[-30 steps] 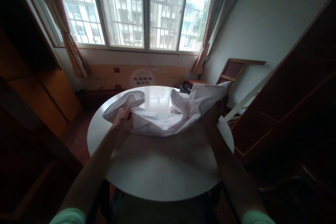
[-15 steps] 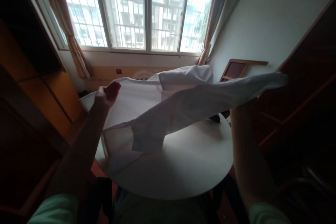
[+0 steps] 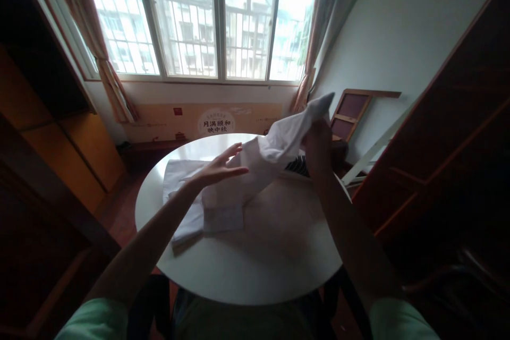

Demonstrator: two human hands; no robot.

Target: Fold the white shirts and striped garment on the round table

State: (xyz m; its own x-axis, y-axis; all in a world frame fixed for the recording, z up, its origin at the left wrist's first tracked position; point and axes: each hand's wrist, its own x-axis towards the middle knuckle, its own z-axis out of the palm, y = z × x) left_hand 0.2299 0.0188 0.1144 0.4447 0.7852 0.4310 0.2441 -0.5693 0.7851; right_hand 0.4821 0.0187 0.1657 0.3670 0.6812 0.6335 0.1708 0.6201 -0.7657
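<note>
While the right hand (image 3: 319, 146) holds up one end of a plain white cloth (image 3: 258, 167), the rest slopes down leftward onto a round white table (image 3: 255, 271). The raised end is crumpled and rises to a point above the hand; the lower part lies flatter, in overlapping layers with straight edges and square corners, over the table's left side. The right grip looks closed around the cloth, though its fingers are in shadow. The left hand (image 3: 223, 166) is open, thumb and fingers apart, over the middle of the cloth; whether it touches cannot be told. A dark striped item (image 3: 298, 166) sits just beside the right hand, partly hidden. Farther left stands a yellow-brown cabinet (image 3: 85, 151), its contents out of sight.
</note>
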